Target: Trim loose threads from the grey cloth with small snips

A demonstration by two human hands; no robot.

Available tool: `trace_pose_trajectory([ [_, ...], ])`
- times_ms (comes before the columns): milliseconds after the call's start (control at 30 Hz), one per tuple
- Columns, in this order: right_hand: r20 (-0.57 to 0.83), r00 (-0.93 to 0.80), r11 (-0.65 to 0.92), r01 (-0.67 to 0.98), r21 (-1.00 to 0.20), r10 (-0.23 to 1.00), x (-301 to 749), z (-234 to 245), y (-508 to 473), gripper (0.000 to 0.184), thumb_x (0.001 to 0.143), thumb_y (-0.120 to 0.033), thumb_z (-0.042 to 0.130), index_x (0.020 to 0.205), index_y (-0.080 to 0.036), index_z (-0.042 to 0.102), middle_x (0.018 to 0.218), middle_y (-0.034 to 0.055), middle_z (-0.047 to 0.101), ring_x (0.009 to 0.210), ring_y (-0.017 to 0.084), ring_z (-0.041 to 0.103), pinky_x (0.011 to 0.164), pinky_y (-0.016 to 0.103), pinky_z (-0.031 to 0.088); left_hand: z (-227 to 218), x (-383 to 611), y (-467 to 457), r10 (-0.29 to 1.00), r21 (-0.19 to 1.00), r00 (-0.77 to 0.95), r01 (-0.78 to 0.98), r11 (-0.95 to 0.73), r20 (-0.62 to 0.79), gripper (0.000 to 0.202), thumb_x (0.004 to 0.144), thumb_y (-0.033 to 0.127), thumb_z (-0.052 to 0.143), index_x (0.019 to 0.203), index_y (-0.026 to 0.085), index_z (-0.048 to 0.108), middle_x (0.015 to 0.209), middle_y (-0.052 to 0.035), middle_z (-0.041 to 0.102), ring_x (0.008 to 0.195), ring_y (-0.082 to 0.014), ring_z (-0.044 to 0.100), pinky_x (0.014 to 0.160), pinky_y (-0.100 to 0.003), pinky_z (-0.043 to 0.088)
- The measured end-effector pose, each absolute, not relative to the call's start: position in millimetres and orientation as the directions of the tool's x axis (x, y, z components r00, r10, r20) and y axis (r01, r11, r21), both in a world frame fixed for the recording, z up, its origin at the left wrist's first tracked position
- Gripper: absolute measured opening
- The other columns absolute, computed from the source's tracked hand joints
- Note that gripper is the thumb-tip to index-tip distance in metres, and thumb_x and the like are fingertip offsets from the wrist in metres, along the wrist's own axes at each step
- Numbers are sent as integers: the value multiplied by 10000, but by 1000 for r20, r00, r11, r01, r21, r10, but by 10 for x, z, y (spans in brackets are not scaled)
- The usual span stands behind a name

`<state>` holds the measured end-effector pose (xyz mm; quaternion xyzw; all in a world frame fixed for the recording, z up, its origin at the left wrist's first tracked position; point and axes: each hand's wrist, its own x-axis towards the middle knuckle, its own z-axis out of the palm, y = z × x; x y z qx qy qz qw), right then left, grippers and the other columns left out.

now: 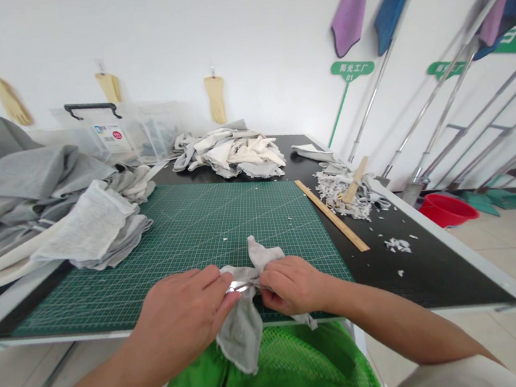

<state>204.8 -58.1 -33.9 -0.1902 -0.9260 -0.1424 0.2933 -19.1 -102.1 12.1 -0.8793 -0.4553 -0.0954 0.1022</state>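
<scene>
The left hand [183, 317] and the right hand [291, 286] are working close together just above the near edge of the tabletop. The fingers [212, 279] of both hands are curled narrowly, pinching a grey knit cloth [241, 335] from either side. A small shiny metal blade [238, 287] is showing between the fingers, though the hands are hiding most of it, so I cannot tell which hand is gripping it or exactly what tool it belongs to. The cloth is bunching upward past the right hand's fingers and hanging loosely below them. Holding it taut near the metal, with the fingertips kept clear of the edge, looks like the safest way to work.

Just beyond the fingers, a green cutting mat [198, 237] is lying on the black tabletop [426, 280]. To the right of the fingers, a wooden ruler [332, 216] is resting beside the mat, and a heap of pale shredded scraps [337, 194] is piling up farther off. To the left, a folded stack of grey fabric [96, 224] is sitting partly on the mat, while a pile of cream cloth pieces [230, 156] is lying straight ahead, well beyond the fingers.
</scene>
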Motion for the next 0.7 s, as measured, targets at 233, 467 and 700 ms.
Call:
trace_pose_trajectory([
  [233,618,-743,891,429,147,256,2047,-353,-576,49,791,-164,466,767,-165,508,629,-4,564,558,116,477,519,235,346,135,-185,-1025,772,-100,581,811,-577,258,267,924,323,378,987,229,620,796,-22,605,736,-161,580,624,-321,377],
  [467,590,-762,894,424,143,267,2054,-368,-572,70,811,-169,449,768,-169,504,625,1,556,564,119,476,522,235,344,86,-208,-1008,758,-108,594,801,-589,271,266,924,342,376,985,249,618,801,-2,619,736,-163,585,617,-324,369],
  [700,587,-767,897,416,149,259,2053,-366,-572,55,801,-166,465,772,-163,513,643,1,566,569,120,480,522,238,348,91,-200,-994,745,-98,612,786,-611,264,266,924,326,375,991,245,620,769,1,617,701,-161,583,600,-321,367],
])
